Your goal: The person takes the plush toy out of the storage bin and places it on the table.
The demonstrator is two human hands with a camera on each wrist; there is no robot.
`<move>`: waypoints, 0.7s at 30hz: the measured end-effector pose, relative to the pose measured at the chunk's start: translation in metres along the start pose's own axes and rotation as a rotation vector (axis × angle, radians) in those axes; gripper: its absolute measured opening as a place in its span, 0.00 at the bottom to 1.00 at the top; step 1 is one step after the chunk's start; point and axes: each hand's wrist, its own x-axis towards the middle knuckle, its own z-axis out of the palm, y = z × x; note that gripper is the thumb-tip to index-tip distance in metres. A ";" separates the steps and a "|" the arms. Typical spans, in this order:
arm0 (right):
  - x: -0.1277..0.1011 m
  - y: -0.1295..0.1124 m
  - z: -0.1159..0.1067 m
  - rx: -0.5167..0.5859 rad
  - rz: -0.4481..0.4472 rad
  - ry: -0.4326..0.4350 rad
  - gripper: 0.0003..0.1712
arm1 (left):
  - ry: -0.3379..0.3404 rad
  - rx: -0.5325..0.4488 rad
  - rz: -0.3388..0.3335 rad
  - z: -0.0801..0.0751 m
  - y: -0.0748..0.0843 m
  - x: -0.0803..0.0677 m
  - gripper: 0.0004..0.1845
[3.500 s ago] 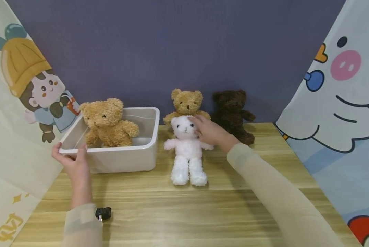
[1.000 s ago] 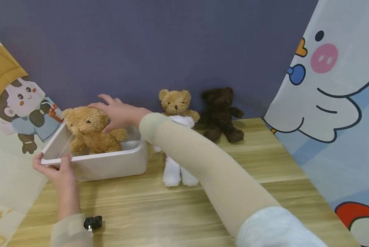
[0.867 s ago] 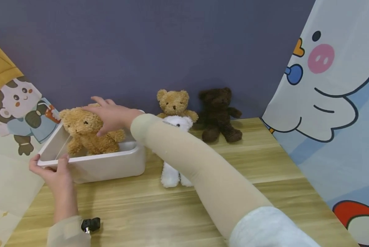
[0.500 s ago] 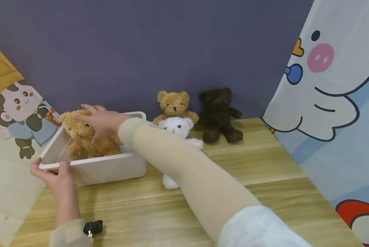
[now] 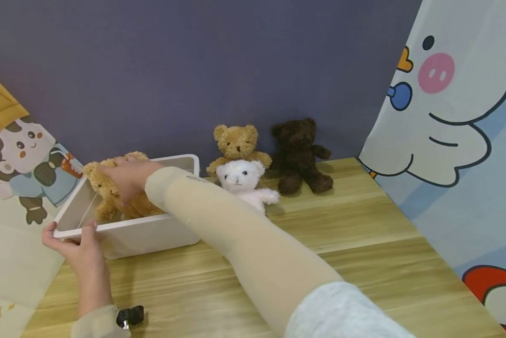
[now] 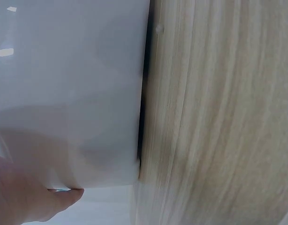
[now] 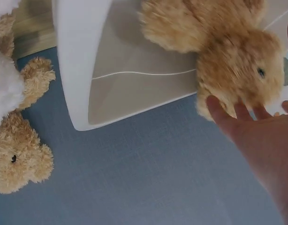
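A white plastic bin (image 5: pixel 151 239) stands at the left of the table, with a light-brown teddy bear (image 5: pixel 140 206) sitting in it. My left hand (image 5: pixel 83 249) grips the bin's near left corner, thumb over the rim; the left wrist view shows part of this hand (image 6: pixel 26 199) against the bin's wall. Over the bear's head lies my right hand (image 5: pixel 128 176). Spread fingers of that hand (image 7: pixel 263 145) touch the head in the right wrist view, with the thumb apart from them. Part of the bear is hidden by the hand.
Right of the bin, a white teddy bear (image 5: pixel 242 176) leans before another light-brown teddy bear (image 5: pixel 236 143). A dark-brown teddy bear (image 5: pixel 299 155) sits beside them against the dark wall (image 5: pixel 236 56). My right sleeve (image 5: pixel 231 234) hides the white bear's legs.
My right hand has left the white bear, swung left over the bin and lowered onto the light-brown bear's head. The left hand keeps its hold; the bin's near left corner has come slightly nearer.
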 end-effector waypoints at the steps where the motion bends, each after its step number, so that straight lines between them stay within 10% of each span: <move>1: -0.001 0.000 -0.001 -0.019 0.014 -0.009 0.66 | 0.002 -0.003 0.004 0.000 -0.001 0.000 0.37; 12: -0.010 0.006 0.005 -0.007 0.078 -0.064 0.37 | 0.023 -0.030 0.018 -0.003 0.000 0.001 0.36; 21: -0.008 0.012 0.020 0.058 -0.083 0.062 0.54 | 0.005 -0.037 0.036 -0.003 -0.001 0.001 0.36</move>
